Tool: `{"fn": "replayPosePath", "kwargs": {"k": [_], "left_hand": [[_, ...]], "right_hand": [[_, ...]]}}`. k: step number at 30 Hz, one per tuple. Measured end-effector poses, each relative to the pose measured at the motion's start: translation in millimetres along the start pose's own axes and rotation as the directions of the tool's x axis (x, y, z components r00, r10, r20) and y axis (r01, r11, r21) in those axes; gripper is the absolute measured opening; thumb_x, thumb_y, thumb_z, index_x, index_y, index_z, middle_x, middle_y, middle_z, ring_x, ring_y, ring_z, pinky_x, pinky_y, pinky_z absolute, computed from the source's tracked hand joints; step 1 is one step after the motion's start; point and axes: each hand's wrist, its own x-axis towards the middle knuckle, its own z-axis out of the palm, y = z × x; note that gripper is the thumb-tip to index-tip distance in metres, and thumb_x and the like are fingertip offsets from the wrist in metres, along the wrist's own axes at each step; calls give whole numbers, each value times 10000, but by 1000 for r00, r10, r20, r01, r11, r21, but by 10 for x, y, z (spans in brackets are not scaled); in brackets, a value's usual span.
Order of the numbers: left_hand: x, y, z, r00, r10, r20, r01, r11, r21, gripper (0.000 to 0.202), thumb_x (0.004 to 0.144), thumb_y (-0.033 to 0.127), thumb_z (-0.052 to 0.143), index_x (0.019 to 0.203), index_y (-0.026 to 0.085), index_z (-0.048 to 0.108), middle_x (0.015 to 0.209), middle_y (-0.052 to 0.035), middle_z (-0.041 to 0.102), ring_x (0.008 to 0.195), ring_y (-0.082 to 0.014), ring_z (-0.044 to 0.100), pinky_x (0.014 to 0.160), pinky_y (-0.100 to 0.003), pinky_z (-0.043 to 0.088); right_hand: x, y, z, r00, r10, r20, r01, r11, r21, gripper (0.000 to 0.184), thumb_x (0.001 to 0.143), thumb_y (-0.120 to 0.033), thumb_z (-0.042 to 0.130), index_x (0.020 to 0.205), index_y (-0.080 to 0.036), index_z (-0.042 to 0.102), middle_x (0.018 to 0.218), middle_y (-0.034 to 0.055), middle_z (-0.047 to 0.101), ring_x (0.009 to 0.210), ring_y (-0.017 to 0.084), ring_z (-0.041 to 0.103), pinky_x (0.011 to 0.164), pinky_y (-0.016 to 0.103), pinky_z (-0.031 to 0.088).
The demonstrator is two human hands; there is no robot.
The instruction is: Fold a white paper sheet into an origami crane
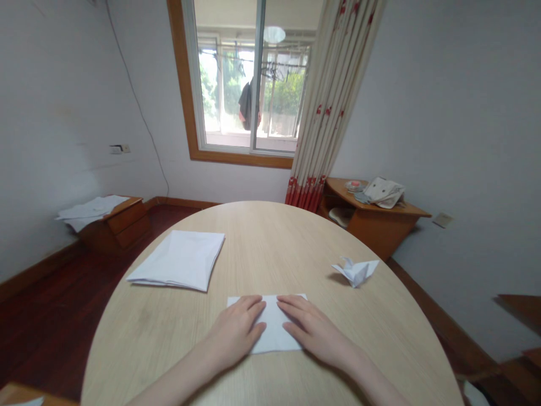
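Observation:
A small white sheet of paper (274, 330) lies flat on the round wooden table (270, 248), close to its near side. My left hand (239, 327) rests flat on the sheet's left part, fingers stretched forward and thumb pointing inward. On the right part lies my right hand (310, 327), its fingers also out straight. Between the two hands a strip of the paper shows; its left and right sides are partly hidden beneath them. To the right stands a folded white paper crane (355, 273), apart from both hands.
A stack of larger white paper (180, 259) sits on the table's left. Beyond the table are a corner cabinet (376, 225) with a cloth bag (384, 192), a patterned curtain (329, 107) and a window. At left, papers (91, 210) cover a low wooden drawer unit (127, 223).

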Motion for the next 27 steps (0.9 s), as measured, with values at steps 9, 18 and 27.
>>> {"fn": "replayPosePath", "kwargs": {"k": [9, 18, 27], "left_hand": [[72, -1, 192, 995, 84, -53, -68, 964, 257, 424, 936, 240, 445, 1348, 154, 483, 1402, -77, 496, 1254, -277, 472, 1045, -429, 404], [141, -50, 302, 993, 76, -88, -45, 948, 315, 484, 935, 238, 409, 1405, 123, 403, 1448, -89, 432, 1298, -281, 430, 1078, -442, 364], [162, -148, 389, 995, 78, -65, -53, 943, 329, 517, 999, 390, 281, 1466, 167, 286, 1517, -67, 293, 1410, -266, 238, 1130, -526, 244]], "right_hand": [[84, -101, 217, 998, -27, -59, 11, 963, -268, 446, 928, -168, 363, 1357, -164, 486, 1407, 80, 492, 1273, 247, 434, 1076, 446, 353], [198, -84, 384, 989, 4, -151, -65, 914, -400, 502, 895, -143, 371, 1392, -159, 443, 1425, 89, 471, 1268, 261, 444, 1061, 446, 360], [239, -38, 383, 997, 72, -24, -75, 937, -341, 547, 991, -356, 235, 1476, -104, 251, 1544, 72, 197, 1433, 229, 152, 1171, 466, 178]]}}
